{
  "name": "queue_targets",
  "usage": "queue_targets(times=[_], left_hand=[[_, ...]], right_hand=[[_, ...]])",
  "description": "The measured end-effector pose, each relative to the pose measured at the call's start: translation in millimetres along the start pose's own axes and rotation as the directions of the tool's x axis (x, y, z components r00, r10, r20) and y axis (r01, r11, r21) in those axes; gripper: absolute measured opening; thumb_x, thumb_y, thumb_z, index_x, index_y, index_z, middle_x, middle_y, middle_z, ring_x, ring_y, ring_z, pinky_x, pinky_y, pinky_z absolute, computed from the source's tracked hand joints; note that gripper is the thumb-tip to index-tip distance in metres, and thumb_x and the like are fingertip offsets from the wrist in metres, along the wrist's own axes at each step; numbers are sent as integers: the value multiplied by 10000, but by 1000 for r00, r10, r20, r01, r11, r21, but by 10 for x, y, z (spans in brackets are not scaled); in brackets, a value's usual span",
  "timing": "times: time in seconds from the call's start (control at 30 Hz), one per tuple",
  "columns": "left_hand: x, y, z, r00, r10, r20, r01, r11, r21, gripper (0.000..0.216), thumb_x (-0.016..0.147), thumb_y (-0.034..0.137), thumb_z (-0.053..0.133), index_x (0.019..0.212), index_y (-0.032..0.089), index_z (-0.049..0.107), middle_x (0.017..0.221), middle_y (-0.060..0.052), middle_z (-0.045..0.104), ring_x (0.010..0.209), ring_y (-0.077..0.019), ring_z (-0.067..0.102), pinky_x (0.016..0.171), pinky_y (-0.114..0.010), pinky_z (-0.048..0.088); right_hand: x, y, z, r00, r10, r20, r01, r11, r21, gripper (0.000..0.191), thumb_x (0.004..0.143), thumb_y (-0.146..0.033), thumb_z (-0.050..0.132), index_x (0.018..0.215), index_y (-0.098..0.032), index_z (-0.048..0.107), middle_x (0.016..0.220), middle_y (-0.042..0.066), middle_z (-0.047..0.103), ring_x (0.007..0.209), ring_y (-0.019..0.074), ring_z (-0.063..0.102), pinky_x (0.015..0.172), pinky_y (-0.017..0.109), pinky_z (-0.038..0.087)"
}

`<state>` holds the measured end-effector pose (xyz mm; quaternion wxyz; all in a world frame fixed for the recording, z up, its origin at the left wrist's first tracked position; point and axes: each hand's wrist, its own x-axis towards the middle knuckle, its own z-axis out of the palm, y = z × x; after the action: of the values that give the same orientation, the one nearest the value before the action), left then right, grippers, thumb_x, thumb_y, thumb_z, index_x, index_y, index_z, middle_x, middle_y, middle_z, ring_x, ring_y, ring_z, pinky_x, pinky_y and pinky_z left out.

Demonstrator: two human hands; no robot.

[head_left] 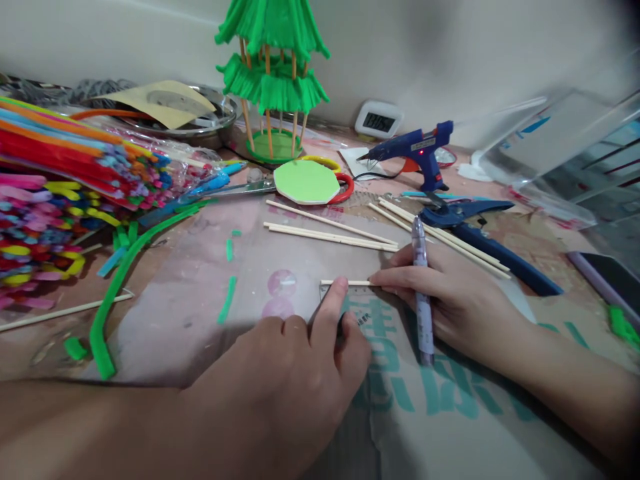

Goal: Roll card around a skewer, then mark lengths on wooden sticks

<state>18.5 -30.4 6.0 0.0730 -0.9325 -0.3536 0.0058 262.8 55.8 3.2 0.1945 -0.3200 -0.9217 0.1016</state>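
A short thin wooden stick lies along the marked edge of a clear ruler on the cardboard. My left hand presses its index fingertip on the stick near its left end, with the other fingers curled in. The thumb and fingertips of my right hand pinch the stick's other end. That same hand holds a pale purple pen upright, tucked between its fingers. How far the stick runs under the right fingers is hidden. Several longer wooden sticks lie just beyond my hands.
Behind stand a green-roofed stick tower, a blue glue gun and a timer. Blue cutters lie right; a green octagon covers part of the scissors. Colourful pipe cleaners pile left. A phone sits far right.
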Motion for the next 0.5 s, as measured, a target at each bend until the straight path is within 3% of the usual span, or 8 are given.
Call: queue_targets(times=[0.33, 0.5], left_hand=[[-9, 7, -31, 999, -1, -54, 4, 998, 60, 415, 960, 202, 411, 1322, 106, 589, 1373, -296, 618, 552, -190, 666, 413, -300, 454], [-10, 3, -32, 999, -10, -53, 13, 998, 65, 435, 938, 174, 437, 1341, 101, 584, 1382, -285, 614, 530, -169, 636, 417, -297, 435]], right_hand=[[-1, -2, -9, 999, -31, 20, 31, 999, -6, 165, 945, -142, 593, 1023, -198, 727, 929, 79, 603, 825, 195, 572, 698, 324, 448], [4, -10, -18, 999, -32, 11, 32, 999, -18, 165, 942, -154, 592, 1002, -224, 730, 908, 75, 620, 794, 194, 587, 670, 315, 461]])
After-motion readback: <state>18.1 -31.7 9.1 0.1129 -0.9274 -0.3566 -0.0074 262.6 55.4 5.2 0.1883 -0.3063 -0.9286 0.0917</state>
